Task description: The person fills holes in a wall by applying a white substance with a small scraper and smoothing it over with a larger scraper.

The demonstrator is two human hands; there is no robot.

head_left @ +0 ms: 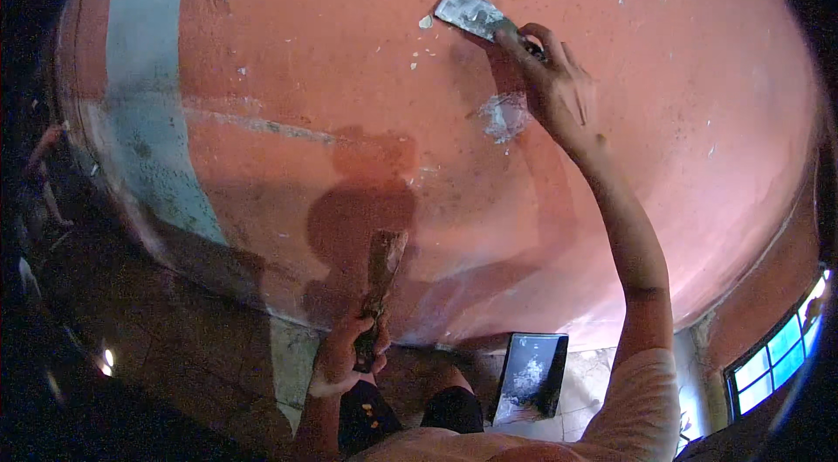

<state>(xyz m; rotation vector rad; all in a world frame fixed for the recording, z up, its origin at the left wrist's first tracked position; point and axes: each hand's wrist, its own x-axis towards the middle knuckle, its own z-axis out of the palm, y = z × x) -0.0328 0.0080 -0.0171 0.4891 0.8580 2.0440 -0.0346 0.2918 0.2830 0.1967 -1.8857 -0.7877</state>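
Right hand: up at about one o'clock, the right hand (546,82) is stretched high, fingers wrapped tight round the handle of a putty knife (473,13).
Putty knife: its broad blade lies flat against the salmon-red wall (663,113), angled toward eleven o'clock, smeared pale with filler.
Left hand: low at six o'clock, the left hand (349,357) is closed in a fist round the handle of a second scraper (382,274), blade pointing up toward twelve, held off the wall as far as I can tell.
Filler patch: a whitish smear (504,116) sits on the wall just below the right hand, at about five o'clock from the blade.
Flecks: small pale chips (425,22) dot the paint beside the blade, at nine o'clock from it.
Grey stripe: a pale grey-blue band (144,69) runs down the wall at ten o'clock, well apart from the work.
Tray: a dark flat tray (531,375) with white residue stands near the wall's foot, at five o'clock, between the two arms.
Window: a blue-lit window (777,353) glows at four o'clock.
Step in hand: I'd judge this is filler being spread or scraped over blemishes high on the wall.
Next move calls for: by my reading, a firm, even stroke with the blade kept flat, and steady pressure at full reach so the edge doesn't gouge the paint.
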